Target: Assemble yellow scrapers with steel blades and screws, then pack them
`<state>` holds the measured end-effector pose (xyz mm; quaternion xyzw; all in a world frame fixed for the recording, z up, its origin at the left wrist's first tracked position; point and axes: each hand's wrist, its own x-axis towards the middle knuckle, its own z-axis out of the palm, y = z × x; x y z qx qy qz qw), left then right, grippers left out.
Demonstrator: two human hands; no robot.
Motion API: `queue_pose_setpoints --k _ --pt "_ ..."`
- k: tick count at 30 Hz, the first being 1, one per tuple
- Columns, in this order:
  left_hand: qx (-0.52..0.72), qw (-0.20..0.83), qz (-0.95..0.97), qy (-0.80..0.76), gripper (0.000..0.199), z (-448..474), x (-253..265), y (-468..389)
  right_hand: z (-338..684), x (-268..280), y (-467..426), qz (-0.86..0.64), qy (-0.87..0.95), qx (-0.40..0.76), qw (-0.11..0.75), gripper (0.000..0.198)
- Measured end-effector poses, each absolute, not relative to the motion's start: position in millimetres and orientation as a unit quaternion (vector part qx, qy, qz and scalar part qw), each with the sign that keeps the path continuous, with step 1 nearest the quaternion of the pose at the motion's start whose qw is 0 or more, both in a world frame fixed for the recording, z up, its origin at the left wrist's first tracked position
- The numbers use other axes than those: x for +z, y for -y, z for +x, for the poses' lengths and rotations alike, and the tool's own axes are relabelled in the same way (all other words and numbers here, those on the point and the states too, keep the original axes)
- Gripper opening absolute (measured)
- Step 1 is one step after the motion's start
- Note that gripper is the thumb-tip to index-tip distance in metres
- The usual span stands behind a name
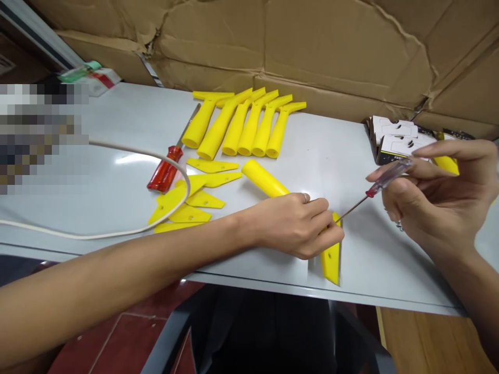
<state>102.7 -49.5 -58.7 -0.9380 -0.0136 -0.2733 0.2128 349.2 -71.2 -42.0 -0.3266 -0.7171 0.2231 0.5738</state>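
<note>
My left hand point(300, 226) is closed around a yellow plastic scraper point(265, 179) just above the table. Its round handle sticks out to the upper left, and its flat head shows below my fingers with a hole and a thin strip along the right edge. A small screwdriver point(385, 176) with a clear handle and red collar is pinched in my right hand point(448, 192). The screwdriver's shaft slants down-left, its tip at the scraper head beside my left fingers. Those fingers partly hide the tip, so I cannot tell what it touches.
Several yellow handles point(234, 124) stand in a row at the back. Flat yellow pieces point(191, 214), a red-handled screwdriver point(166, 174) and a white cable point(117, 146) lie on the left. Small boxes point(403, 143) sit at the right, before a cardboard wall point(304, 47).
</note>
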Motion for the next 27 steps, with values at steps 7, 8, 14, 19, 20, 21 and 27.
queue_pose_setpoints --k 7,8,14,19,20,21,27 --pt "-0.272 0.219 -0.937 0.011 0.025 102 -59 49 345 -40 77 -0.288 0.722 0.236 0.583 0.038" --pt "-0.272 0.219 -0.937 0.010 0.025 102 -59 49 346 -39 78 -0.285 0.725 0.258 0.571 0.043" --pt "-0.276 0.211 -0.938 0.010 0.022 102 -59 49 350 -33 86 -0.284 0.753 0.242 0.543 0.047" --pt "-0.271 0.220 -0.937 0.013 0.025 102 -59 49 347 -34 80 -0.265 0.764 0.196 0.554 0.058" --pt "-0.272 0.219 -0.937 0.012 0.025 102 -59 49 347 -34 79 -0.263 0.765 0.197 0.554 0.060" --pt "-0.275 0.218 -0.936 0.011 0.024 102 -60 49 347 -35 78 -0.264 0.766 0.196 0.552 0.061" --pt "-0.275 0.212 -0.938 0.012 0.023 102 -61 49 351 -35 79 -0.277 0.758 0.258 0.530 0.061"
